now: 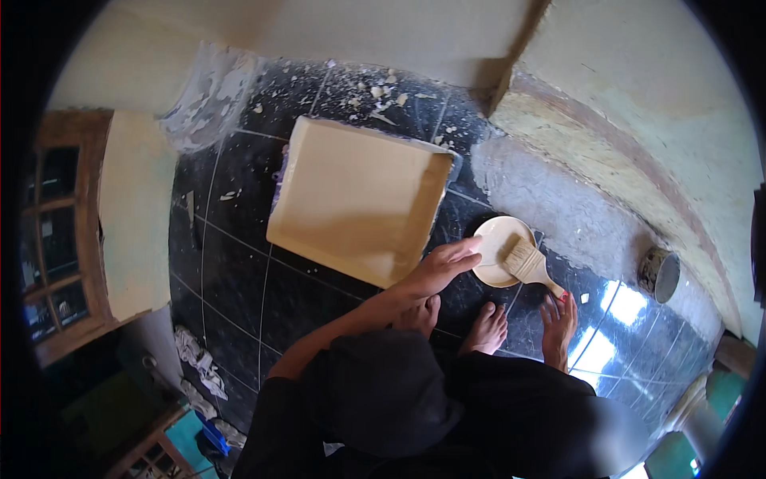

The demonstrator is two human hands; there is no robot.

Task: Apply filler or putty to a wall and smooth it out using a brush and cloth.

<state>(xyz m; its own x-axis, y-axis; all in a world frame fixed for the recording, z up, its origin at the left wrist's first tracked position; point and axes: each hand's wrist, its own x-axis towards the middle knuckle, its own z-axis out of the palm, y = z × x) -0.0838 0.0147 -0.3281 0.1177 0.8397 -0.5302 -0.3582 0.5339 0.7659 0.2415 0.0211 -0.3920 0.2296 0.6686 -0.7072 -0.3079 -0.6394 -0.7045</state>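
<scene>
A round shallow dish (pixel 489 236) with cream paint in it rests on the black tiled floor in front of my feet. Across its right side lies a wide paintbrush (pixel 536 270), bristles in the dish, its handle reaching over the rim toward me. My left hand (pixel 444 267) is at the dish's left edge, fingers stretched toward the rim; whether they touch it is unclear. Beside the handle's red-marked end is my right hand (pixel 560 326), fingers extended and apart, not wrapped around it. A large rectangular tray (pixel 359 191), coated cream inside, sits to the left.
Flaked plaster and paint chips (pixel 379 94) litter the tiles by the far wall. A cylindrical tin (pixel 659 274) lies against the bare, patched wall base at right. At left stand a wooden glazed door (pixel 96 199) and crumpled rags (pixel 199 361).
</scene>
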